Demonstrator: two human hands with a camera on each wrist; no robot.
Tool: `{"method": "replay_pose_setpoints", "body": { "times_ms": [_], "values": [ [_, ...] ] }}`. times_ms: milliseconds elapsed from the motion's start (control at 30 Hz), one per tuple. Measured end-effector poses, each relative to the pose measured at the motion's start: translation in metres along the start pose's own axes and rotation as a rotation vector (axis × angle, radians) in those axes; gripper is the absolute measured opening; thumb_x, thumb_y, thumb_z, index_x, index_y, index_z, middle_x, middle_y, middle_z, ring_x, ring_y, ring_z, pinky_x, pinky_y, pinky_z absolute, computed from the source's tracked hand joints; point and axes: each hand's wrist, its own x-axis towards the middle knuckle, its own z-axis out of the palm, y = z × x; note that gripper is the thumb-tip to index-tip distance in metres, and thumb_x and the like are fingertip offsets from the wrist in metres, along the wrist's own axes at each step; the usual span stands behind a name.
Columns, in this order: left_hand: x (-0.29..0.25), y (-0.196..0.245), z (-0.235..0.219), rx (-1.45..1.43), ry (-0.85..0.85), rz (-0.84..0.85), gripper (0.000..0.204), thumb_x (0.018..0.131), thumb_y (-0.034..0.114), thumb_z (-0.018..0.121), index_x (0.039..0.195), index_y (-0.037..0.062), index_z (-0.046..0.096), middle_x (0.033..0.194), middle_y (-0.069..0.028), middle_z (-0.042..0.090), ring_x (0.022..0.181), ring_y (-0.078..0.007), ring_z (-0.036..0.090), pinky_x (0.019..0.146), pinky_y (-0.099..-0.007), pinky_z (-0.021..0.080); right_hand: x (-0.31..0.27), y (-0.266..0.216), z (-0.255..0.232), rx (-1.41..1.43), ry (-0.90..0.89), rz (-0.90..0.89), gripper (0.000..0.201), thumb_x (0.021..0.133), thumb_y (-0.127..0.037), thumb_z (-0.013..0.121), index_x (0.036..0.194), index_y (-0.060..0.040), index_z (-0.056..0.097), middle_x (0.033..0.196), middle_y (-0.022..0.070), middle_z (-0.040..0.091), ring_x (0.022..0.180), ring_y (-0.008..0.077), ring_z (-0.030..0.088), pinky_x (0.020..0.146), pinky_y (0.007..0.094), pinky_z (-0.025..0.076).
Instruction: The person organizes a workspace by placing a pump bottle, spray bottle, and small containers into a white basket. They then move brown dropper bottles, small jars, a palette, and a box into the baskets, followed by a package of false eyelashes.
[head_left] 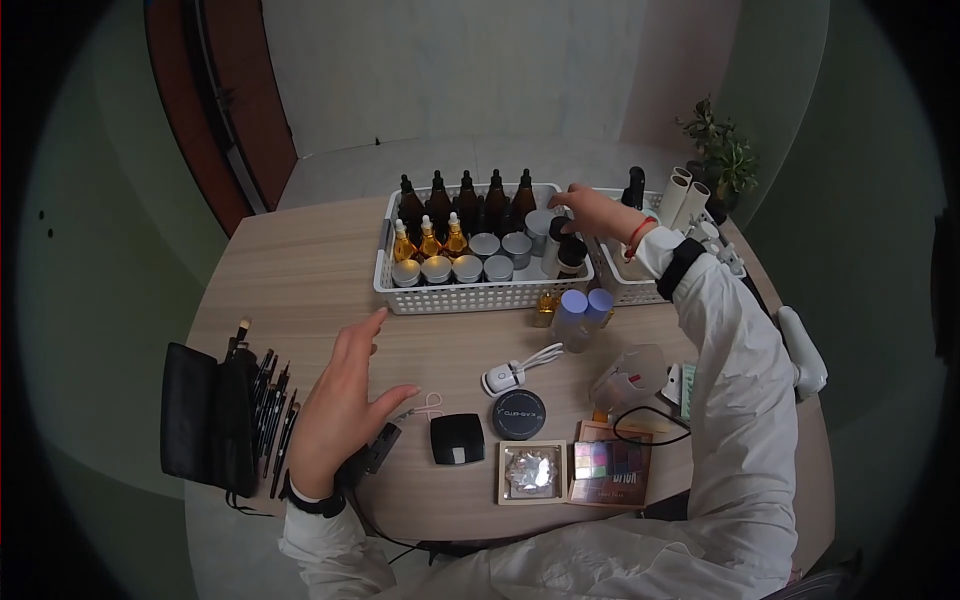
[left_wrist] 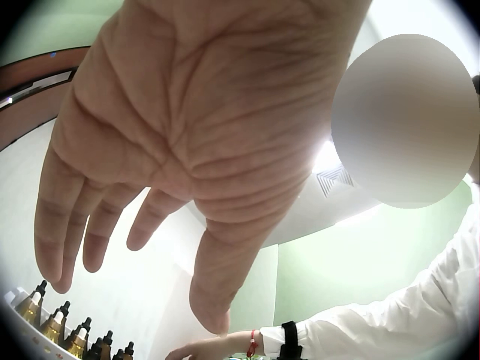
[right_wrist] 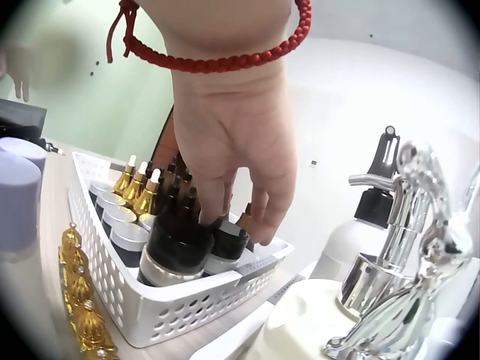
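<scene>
My right hand [head_left: 598, 212] reaches down over the back right corner of a white perforated basket [head_left: 470, 300]. Its thumb and fingers come down on either side of a small bottle with a black cap [right_wrist: 229, 240] and pinch it. Beside that stands another black-capped bottle [right_wrist: 178, 244]. The basket also holds silver-lidded jars [head_left: 467, 268], dark dropper bottles [head_left: 466, 205] and amber dropper bottles [head_left: 429, 238]. My left hand [head_left: 340, 405] hovers over the table's left side, fingers extended and holding nothing. Close by are small pink-handled scissors [head_left: 432, 404].
At left lies a brush case [head_left: 195, 415] with several brushes. A black compact [head_left: 457, 439], a round black case [head_left: 519, 414] and palettes [head_left: 610, 465] lie in front. Purple-capped bottles [head_left: 572, 308] stand before the basket; a second basket [head_left: 635, 295] with pump bottles is at right.
</scene>
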Motion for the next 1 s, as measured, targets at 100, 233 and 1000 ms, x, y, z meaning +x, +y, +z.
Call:
{"method": "replay_pose_setpoints", "body": {
  "times_ms": [100,233,1000],
  "values": [
    [-0.001,0.001,-0.001,0.001,-0.004,-0.001,0.080,0.073,0.019,0.077,0.138,0.0045,0.032,0.122,-0.0181,0.048,0.103,-0.0334,0.057,0.086,-0.0400,0.049,0.010,0.005,0.006,-0.019,-0.126,0.016,0.045,0.074,-0.014,0.074,0.117,-0.0118,0.059,0.104,0.0170,0.061,0.098,0.0344,0.060,0.087,0.0385,0.049],
    [-0.003,0.002,-0.003,-0.014,-0.004,-0.023,0.082,0.072,0.020,0.078,0.139,0.0067,0.032,0.124,-0.0174,0.047,0.105,-0.0317,0.057,0.087,-0.0392,0.050,0.020,0.009,0.015,0.011,-0.161,0.044,0.045,0.071,-0.015,0.076,0.114,-0.0111,0.062,0.102,0.0173,0.067,0.094,0.0321,0.064,0.081,0.0385,0.052],
    [-0.013,0.009,-0.005,0.045,0.005,0.122,0.073,0.072,0.016,0.076,0.133,0.0044,0.038,0.121,-0.0166,0.048,0.105,-0.0355,0.054,0.086,-0.0388,0.048,-0.055,-0.074,-0.070,-0.011,-0.058,-0.130,0.043,0.080,-0.021,0.072,0.118,-0.0097,0.056,0.107,0.0146,0.058,0.092,0.0313,0.060,0.079,0.0383,0.050]
  ]
}}
